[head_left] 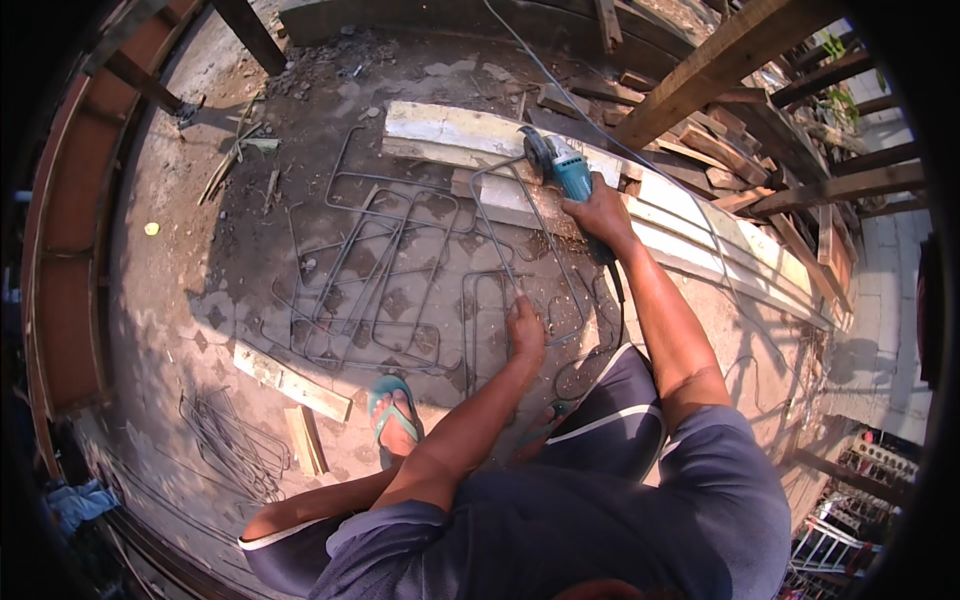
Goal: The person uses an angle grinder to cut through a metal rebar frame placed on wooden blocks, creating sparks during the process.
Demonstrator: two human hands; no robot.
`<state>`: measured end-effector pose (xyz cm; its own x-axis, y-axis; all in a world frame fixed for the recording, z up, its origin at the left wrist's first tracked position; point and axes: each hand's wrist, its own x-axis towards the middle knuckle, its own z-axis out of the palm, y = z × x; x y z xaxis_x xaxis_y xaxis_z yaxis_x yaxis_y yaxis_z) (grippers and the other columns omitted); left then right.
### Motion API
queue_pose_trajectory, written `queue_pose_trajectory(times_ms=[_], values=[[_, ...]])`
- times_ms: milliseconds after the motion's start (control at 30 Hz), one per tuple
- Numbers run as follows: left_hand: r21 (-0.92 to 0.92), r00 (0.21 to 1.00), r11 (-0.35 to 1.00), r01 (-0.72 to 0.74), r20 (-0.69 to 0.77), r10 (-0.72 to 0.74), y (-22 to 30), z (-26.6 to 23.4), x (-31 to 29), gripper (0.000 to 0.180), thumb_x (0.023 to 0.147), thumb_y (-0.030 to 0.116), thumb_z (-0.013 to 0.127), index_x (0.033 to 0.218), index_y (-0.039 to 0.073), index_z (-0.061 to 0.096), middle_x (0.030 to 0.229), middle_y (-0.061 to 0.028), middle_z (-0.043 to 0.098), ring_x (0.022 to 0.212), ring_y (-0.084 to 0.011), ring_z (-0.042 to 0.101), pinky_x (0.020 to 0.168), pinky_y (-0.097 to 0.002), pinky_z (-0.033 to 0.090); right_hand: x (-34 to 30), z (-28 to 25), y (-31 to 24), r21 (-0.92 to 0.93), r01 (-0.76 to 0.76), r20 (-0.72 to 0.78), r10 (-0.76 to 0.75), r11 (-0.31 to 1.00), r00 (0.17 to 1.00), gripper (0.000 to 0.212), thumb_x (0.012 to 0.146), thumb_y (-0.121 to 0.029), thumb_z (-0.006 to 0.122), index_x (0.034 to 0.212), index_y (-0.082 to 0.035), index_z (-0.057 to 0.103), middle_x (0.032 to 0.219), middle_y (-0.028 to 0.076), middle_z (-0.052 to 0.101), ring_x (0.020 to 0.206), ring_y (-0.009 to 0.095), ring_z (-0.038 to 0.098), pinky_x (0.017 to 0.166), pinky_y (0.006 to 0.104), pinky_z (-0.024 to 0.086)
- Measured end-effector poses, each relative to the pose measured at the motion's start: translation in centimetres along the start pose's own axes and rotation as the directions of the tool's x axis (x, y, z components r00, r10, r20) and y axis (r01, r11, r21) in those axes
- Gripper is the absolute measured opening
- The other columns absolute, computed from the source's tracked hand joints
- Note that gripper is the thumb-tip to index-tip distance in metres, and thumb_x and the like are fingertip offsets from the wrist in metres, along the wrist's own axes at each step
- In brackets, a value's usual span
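My right hand (602, 212) is closed around the body of a teal angle grinder (572, 177), its dark disc and guard at the far end. My left hand (525, 328) grips one side of a bent steel rod frame (493, 238). The far bend of that frame rises over the wooden beams and lies close to the grinder's disc; whether they touch, I cannot tell. Several similar bent rod frames (398, 235) lie loosely overlapped on the patterned floor, left of and beyond my left hand.
Long pale beams (455, 128) run across beyond the grinder toward the right. Broken planks (720, 150) are heaped behind them. A power cord (622, 290) trails from the grinder. Short wood blocks (290, 380) and a second rod bundle (232, 440) lie left of my sandalled foot (396, 418).
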<state>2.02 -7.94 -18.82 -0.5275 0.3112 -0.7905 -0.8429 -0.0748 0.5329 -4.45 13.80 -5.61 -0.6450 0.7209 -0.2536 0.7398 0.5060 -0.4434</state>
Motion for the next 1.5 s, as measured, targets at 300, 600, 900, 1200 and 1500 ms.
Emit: queue_pose_trajectory(times_ms=[300,600,900,1200,1500], values=[[-0.046,0.999,0.998,0.042,0.037,-0.04,0.2,0.1,-0.1,0.053,0.103,0.063,0.046,0.075,0.018,0.04,0.057,0.0043,0.037,0.042,-0.0102,0.031,0.038,-0.0289,0.024,-0.2,0.0,0.3,-0.013,-0.024,0.022,0.024,1.0,0.999,0.077,0.074,-0.039,0.078,0.132,0.003,0.051,0.116,0.032,0.068,0.11,0.045,0.067,0.095,0.0479,0.052],[0.043,1.0,0.999,0.014,0.001,-0.014,1.8,-0.9,0.0,0.053,0.103,0.063,0.047,0.077,0.017,0.043,0.058,0.0046,0.037,0.044,-0.0095,0.033,0.038,-0.0288,0.025,0.3,-0.3,-1.5,-0.035,-0.077,0.011,0.078,0.996,0.997,0.077,0.074,-0.041,0.077,0.133,0.002,0.052,0.118,0.03,0.068,0.111,0.043,0.068,0.095,0.0472,0.053],[0.174,0.986,0.974,-0.142,0.118,0.122,4.0,-3.8,0.5,0.05,0.107,0.055,0.044,0.075,0.016,0.042,0.056,0.0041,0.035,0.043,-0.01,0.032,0.039,-0.0293,0.025,-1.8,-3.6,2.6,0.109,-0.034,-0.119,0.047,0.993,0.992,0.078,0.069,-0.043,0.078,0.127,0.006,0.059,0.116,0.03,0.069,0.108,0.038,0.07,0.094,0.0418,0.053],[0.273,0.956,0.941,-0.197,0.267,0.123,10.8,-5.0,0.4,0.051,0.108,0.055,0.04,0.074,0.016,0.04,0.057,0.0042,0.035,0.044,-0.01,0.029,0.04,-0.0297,0.023,-4.8,-9.2,5.9,0.453,0.045,-0.295,0.102,0.89,0.95,0.061,0.07,-0.04,0.081,0.113,0.001,0.067,0.099,0.017,0.073,0.09,0.027,0.07,0.084,0.0371,0.053],[0.538,0.93,0.835,0.113,0.239,-0.28,4.2,-8.4,-6.8,0.05,0.106,0.058,0.042,0.074,0.02,0.037,0.057,0.0042,0.028,0.044,-0.0112,0.023,0.042,-0.0304,0.017,-5.3,-10.4,9.6,0.361,-0.026,-0.319,0.15,0.932,0.936,0.075,0.067,-0.047,0.083,0.12,0.002,0.064,0.112,0.024,0.071,0.104,0.033,0.07,0.092,0.0384,0.052]])
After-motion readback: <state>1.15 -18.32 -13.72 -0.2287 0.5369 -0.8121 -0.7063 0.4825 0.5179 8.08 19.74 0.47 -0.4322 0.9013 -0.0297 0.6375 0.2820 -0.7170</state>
